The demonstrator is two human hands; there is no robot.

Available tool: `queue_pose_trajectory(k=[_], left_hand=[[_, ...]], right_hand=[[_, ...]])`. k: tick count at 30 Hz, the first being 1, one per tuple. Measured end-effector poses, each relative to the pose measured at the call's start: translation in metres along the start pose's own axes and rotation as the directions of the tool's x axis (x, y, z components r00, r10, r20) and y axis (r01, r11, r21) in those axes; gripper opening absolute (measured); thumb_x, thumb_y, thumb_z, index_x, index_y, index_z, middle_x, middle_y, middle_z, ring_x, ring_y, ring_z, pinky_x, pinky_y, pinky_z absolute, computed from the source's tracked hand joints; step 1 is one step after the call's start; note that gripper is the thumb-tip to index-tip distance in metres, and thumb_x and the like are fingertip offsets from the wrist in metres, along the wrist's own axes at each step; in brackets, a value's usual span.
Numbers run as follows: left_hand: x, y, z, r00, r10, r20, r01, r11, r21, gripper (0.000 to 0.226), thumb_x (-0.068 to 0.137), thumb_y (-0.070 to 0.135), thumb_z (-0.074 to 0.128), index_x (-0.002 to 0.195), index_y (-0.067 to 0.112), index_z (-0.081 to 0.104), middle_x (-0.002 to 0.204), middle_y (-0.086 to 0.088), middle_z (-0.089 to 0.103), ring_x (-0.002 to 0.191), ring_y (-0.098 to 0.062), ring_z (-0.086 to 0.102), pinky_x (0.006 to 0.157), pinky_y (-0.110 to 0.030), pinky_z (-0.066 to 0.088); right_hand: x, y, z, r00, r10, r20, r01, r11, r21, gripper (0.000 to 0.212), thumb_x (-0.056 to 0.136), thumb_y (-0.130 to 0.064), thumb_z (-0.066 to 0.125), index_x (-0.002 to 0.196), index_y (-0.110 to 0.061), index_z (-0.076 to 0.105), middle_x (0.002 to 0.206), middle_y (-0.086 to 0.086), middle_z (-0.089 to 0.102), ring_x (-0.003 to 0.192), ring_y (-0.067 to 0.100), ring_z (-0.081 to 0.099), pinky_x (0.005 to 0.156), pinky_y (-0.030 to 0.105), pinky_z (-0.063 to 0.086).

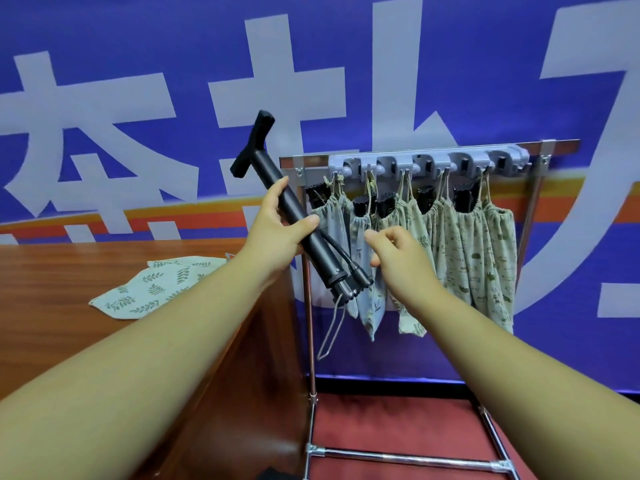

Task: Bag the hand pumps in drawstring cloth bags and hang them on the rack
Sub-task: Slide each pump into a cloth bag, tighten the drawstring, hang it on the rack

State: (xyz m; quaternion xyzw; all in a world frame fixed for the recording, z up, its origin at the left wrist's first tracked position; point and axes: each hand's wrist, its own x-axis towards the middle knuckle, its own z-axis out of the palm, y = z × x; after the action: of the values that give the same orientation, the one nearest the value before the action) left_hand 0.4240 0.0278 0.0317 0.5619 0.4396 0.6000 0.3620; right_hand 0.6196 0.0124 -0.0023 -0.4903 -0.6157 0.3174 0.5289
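Observation:
My left hand [278,225] grips a black hand pump [298,216] round its barrel and holds it tilted in the air, with the T-handle up left and the hose end down right. A thin cord loop [330,332] dangles from the pump's lower end. My right hand [394,252] hovers just right of the pump with loosely bent fingers and holds nothing. Behind both hands, several printed cloth bags [478,244] with black pump handles poking out hang by drawstrings from the grey hook bar of the rack [429,164]. An empty leaf-print bag [152,289] lies flat on the table.
The brown wooden table [69,306] fills the left side, and its right edge meets the rack's chrome left post [309,327]. The rack's chrome base bar [408,457] stands on a red floor. A blue banner wall is close behind.

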Motion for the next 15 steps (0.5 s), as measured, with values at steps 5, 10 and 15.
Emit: queue_pose_trajectory(k=[5, 10, 15], left_hand=[[-0.006, 0.000, 0.008, 0.997, 0.056, 0.049, -0.058, 0.998, 0.034, 0.062, 0.095, 0.009, 0.070, 0.137, 0.047, 0.045, 0.132, -0.013, 0.058, 0.116, -0.037, 0.065, 0.085, -0.052, 0.062], [-0.007, -0.002, 0.002, 0.988, 0.122, 0.091, -0.131, 0.986, 0.100, 0.059, 0.094, 0.017, 0.070, 0.130, 0.057, 0.047, 0.130, -0.006, 0.060, 0.116, -0.025, 0.067, 0.090, -0.046, 0.061], [-0.002, -0.015, -0.007, 0.997, 0.056, 0.050, -0.061, 0.992, 0.114, 0.054, 0.102, 0.025, 0.060, 0.145, 0.050, 0.039, 0.131, -0.008, 0.061, 0.114, -0.023, 0.068, 0.082, -0.040, 0.063]], right_hand=[[-0.001, -0.006, 0.011, 0.986, -0.052, 0.159, 0.038, 0.995, 0.088, 0.049, 0.067, -0.058, 0.074, 0.096, -0.024, 0.052, 0.079, 0.009, 0.064, 0.080, 0.034, 0.068, 0.080, 0.056, 0.056], [0.002, 0.000, 0.019, 0.947, -0.063, 0.315, 0.035, 0.995, 0.094, 0.060, 0.055, -0.052, 0.082, 0.094, -0.028, 0.042, 0.068, 0.001, 0.057, 0.064, 0.025, 0.061, 0.067, 0.056, 0.056], [0.001, 0.008, 0.026, 0.933, -0.146, 0.329, 0.157, 0.988, -0.008, 0.051, 0.071, -0.036, 0.083, 0.085, -0.028, 0.035, 0.057, -0.005, 0.047, 0.051, 0.012, 0.045, 0.056, 0.032, 0.040]])
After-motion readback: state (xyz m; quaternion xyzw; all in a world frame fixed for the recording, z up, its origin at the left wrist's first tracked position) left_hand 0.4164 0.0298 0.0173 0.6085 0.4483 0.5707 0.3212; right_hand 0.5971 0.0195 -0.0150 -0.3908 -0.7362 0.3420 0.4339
